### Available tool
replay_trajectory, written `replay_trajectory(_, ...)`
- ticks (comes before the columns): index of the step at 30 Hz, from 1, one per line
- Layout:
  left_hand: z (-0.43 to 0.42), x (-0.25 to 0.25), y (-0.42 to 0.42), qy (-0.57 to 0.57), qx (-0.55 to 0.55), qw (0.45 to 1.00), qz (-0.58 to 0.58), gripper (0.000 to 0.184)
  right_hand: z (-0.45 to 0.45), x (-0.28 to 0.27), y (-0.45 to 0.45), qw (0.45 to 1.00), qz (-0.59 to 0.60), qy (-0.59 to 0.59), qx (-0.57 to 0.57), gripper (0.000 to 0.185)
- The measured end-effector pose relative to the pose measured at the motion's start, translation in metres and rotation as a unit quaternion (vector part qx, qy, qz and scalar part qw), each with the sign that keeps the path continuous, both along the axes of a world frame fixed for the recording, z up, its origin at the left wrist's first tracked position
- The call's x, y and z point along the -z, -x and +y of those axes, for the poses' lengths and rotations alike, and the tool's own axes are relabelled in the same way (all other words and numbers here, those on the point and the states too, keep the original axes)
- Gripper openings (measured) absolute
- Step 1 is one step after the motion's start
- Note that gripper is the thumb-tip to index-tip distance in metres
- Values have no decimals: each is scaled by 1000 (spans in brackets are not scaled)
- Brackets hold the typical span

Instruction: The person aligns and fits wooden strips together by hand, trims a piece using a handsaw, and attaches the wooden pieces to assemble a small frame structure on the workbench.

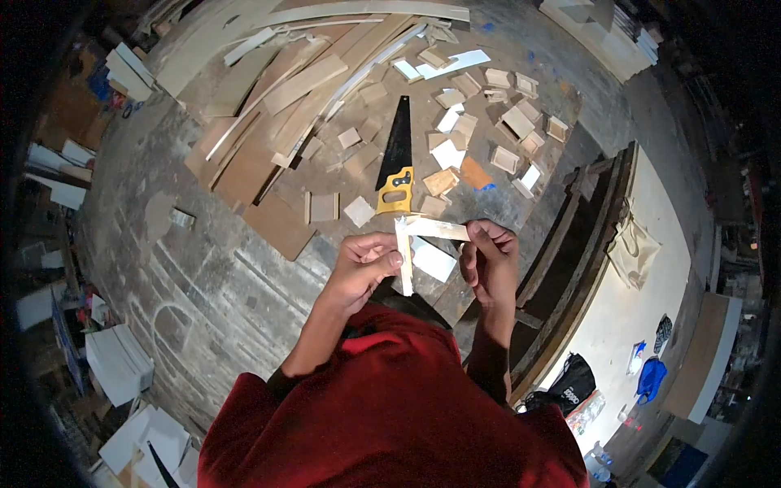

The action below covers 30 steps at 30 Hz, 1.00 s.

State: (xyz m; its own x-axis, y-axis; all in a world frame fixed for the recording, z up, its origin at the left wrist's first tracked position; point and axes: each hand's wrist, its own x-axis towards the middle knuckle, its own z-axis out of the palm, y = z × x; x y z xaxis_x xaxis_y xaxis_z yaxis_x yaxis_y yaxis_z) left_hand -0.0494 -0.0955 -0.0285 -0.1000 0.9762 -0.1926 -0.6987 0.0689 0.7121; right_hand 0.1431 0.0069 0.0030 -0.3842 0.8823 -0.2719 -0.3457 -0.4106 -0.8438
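Observation:
Between my hands, two narrow pale wood strips meet at a corner in an L shape. My left hand pinches the upright wood strip between thumb and fingers. The crosswise wood strip has its right end in the thumb and fingertips of my right hand. Whether the strips are joined at the corner I cannot tell. Just beyond them lies a handsaw with a black blade and yellow handle. A white rectangular piece shows below, between my hands.
Many small wooden frames and offcuts are scattered ahead on the right. Long boards are piled ahead on the left. On my right stands a long table with a tan bag and a black bag. White panels stack at left.

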Motion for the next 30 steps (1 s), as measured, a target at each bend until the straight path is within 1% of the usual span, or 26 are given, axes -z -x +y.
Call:
replay_trajectory(1,-1,-1,0,0,-2,1000,0,22,0,2,0,1000,0,0,-2,19)
replay_trajectory(3,-2,-2,0,-5,5,1000,-5,23,0,6,1,999,-39,-27,10,22)
replay_trajectory(8,-4,-1,1,0,0,1000,-4,23,1,3,-9,999,-32,-13,27,24)
replay_trajectory(10,-4,-3,-1,2,4,1000,0,23,1,-1,-7,999,-29,-29,13,23)
replay_trajectory(12,-2,-6,-3,3,11,1000,0,23,1,-1,-2,999,-27,-21,15,22)
replay_trajectory(13,-1,-6,-4,2,13,1000,0,23,3,0,0,999,-31,-26,15,18)
replay_trajectory(14,-1,-5,-4,-12,27,1000,-6,23,4,0,0,999,-34,-30,14,15)
replay_trajectory(16,-1,-5,-3,-27,40,999,-11,23,5,-2,-2,999,-12,-23,26,15)
replay_trajectory(19,-1,-5,-5,-29,44,998,-16,22,6,-2,-9,1000,3,-20,23,17)
replay_trajectory(22,-1,-8,-8,0,33,999,-12,25,2,-6,-8,1000,-5,-20,18,17)
replay_trajectory(26,0,-6,-9,-4,39,999,-15,24,1,1,-9,999,-10,-17,32,18)
replay_trajectory(28,0,-4,-8,-7,39,999,-16,23,1,3,-12,998,-21,-33,48,23)
replay_trajectory(30,1,-3,-8,-2,43,999,-18,22,-1,1,-16,998,-19,-29,51,23)
